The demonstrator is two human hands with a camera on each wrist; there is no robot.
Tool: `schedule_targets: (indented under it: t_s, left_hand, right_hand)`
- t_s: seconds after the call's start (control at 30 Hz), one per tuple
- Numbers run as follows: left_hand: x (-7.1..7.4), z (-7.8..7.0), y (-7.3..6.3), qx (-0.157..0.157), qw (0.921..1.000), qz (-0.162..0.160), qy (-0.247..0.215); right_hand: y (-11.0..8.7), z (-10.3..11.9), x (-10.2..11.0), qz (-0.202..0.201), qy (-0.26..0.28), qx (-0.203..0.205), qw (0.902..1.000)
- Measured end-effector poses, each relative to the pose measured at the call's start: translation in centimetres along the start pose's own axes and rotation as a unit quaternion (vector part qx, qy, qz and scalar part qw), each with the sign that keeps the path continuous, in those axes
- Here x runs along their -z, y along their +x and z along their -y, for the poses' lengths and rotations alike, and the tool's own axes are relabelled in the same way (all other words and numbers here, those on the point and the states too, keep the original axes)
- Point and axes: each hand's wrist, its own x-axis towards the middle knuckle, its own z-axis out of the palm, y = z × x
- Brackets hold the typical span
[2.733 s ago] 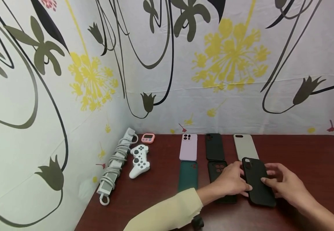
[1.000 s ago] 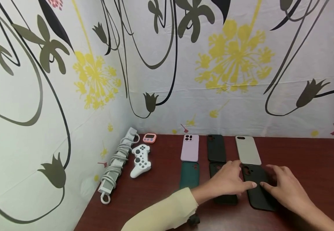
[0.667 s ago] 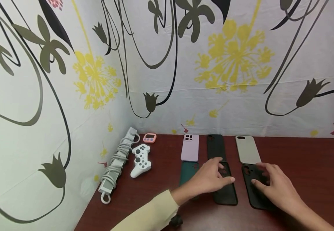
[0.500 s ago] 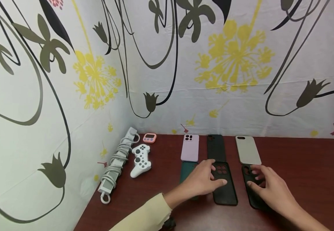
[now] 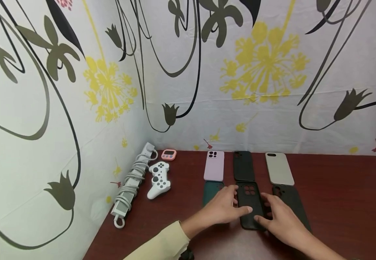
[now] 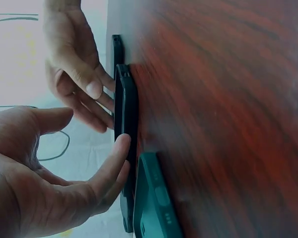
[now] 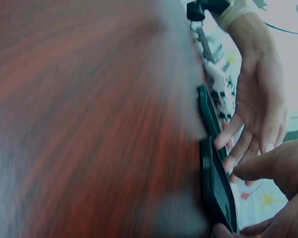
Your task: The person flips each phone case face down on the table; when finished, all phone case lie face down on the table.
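Observation:
A black phone case [image 5: 249,201] with a cluster of camera holes lies flat in the middle of the front row. My left hand [image 5: 222,207] is at its left side, fingertips on the edge and thumb held apart above it, as the left wrist view shows. From the other side my right hand [image 5: 282,221] reaches to its right edge, fingers spread and thumb near the lower right side. Partly hidden behind the right hand lies another black phone case [image 5: 293,202]. The left hand covers much of a dark green phone case [image 5: 212,191].
Behind stand in a row a lilac case [image 5: 214,168], a black case [image 5: 244,168] and a beige case [image 5: 280,169]. To the left lie a white game controller [image 5: 159,180], a pink timer [image 5: 169,155] and a power strip [image 5: 132,184] wrapped in its cord.
Both hands lowered the right-hand black phone case onto the table and let go of it. They then moved left to the middle black phone case.

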Motion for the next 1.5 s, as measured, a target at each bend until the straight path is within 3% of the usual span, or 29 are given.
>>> schedule_targets:
  t_s: [0.33, 0.7, 0.97, 1.23, 1.5]
  left_hand:
    - [-0.5, -0.4, -0.4, 0.029, 0.9992, 0.022, -0.018]
    - [0.2, -0.4, -0.7, 0.032, 0.9978, 0.045, -0.037]
    - [0.1, -0.5, -0.6, 0.038, 0.9964, 0.059, -0.048]
    - [0.0, -0.3, -0.5, 0.035, 0.9939, 0.068, -0.08]
    - [-0.2, -0.4, 0.0, 0.032, 0.9921, 0.077, -0.095]
  right_hand:
    - [0.2, 0.5, -0.3, 0.03, 0.06, -0.053, 0.9964]
    - [0.6, 0.8, 0.1, 0.084, 0.133, -0.118, 0.9804]
    - [0.1, 0.6, 0.7, 0.105, 0.146, -0.124, 0.9759]
    - [0.2, -0.6, 0.8, 0.114, 0.193, -0.096, 0.9697]
    - [-0.6, -0.2, 1.3, 0.086, 0.288, -0.077, 0.9507]
